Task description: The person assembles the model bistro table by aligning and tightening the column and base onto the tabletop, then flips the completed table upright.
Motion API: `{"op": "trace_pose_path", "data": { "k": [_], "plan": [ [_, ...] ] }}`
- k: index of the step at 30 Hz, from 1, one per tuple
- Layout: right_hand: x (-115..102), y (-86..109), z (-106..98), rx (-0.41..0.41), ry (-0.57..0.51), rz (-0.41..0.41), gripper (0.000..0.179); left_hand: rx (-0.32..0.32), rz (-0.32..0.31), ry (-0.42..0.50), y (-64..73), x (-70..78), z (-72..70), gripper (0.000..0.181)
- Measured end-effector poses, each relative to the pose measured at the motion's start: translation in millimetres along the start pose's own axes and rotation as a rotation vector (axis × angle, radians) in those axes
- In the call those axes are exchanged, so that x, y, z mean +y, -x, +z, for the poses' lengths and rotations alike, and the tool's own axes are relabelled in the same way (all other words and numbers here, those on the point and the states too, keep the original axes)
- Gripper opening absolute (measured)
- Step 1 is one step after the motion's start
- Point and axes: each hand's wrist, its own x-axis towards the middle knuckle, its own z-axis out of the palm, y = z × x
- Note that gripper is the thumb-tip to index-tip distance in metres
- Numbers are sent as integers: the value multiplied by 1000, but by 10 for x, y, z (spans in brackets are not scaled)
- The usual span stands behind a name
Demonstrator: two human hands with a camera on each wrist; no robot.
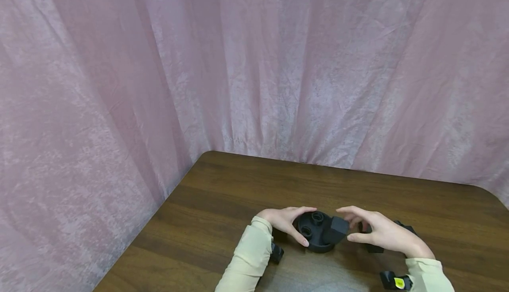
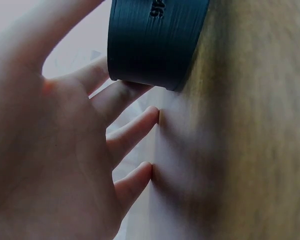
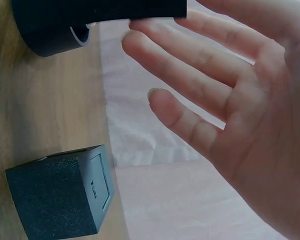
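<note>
- One round black base (image 1: 315,234) bearing two rings (image 1: 317,217); the left hand (image 1: 284,221) grips its left side, thumb at the near rim.
- Black block (image 1: 338,228): over the base's right rim.
- Right hand (image 1: 383,232): right of the base, fingers loosely extended; contact with the block unclear.
- Second block (image 3: 55,200): on the table (image 1: 230,181), right of the base.
- Pink curtain (image 1: 258,62): beyond the base.
</note>
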Motion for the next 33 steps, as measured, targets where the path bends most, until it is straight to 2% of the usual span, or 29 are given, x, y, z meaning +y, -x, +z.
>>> {"op": "trace_pose_path", "data": {
  "k": [16, 21, 30, 33],
  "plan": [
    [-33, -15, 3, -33, -39, -49, 50, 7, 18, -18, -24, -28, 15, 92],
    [-60, -66, 58, -42, 5, -97, 48, 13, 8, -14, -23, -20, 17, 92],
    [-75, -81, 95, -54, 101, -2, 46, 16, 15, -27, -23, -16, 17, 91],
    [-65, -78, 97, -56, 90, 18, 48, 20, 8, -24, -19, -11, 15, 91]
  ]
}}
